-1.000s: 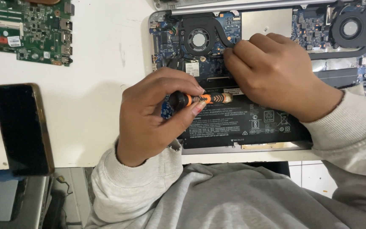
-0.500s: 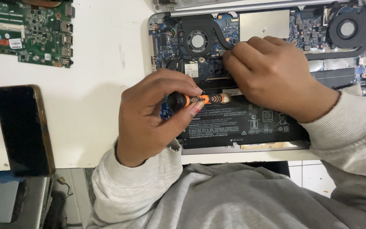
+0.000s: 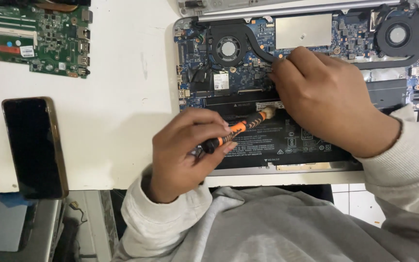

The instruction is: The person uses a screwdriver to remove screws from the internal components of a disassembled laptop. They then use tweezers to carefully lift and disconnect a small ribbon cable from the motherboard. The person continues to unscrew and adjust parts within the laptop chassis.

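My left hand (image 3: 183,153) is curled tight around the black and orange screwdriver (image 3: 236,131), thumb and fingers wrapped on the handle, with the shaft angled up and to the right over the black battery (image 3: 287,140). The tip end reaches under my right hand (image 3: 328,99), which lies palm down with fingers bent onto the blue board of the opened laptop (image 3: 248,73); I cannot tell whether those fingers pinch anything, since the knuckles hide them. The laptop sits at the table's (image 3: 122,97) right side, its near edge along the table's front edge, one fan (image 3: 228,47) left of my right hand and another fan (image 3: 396,35) toward the far right corner. Well apart, a green circuit board (image 3: 37,41) lies at the far left corner, and a dark phone (image 3: 34,148) rests face up near the left front edge.
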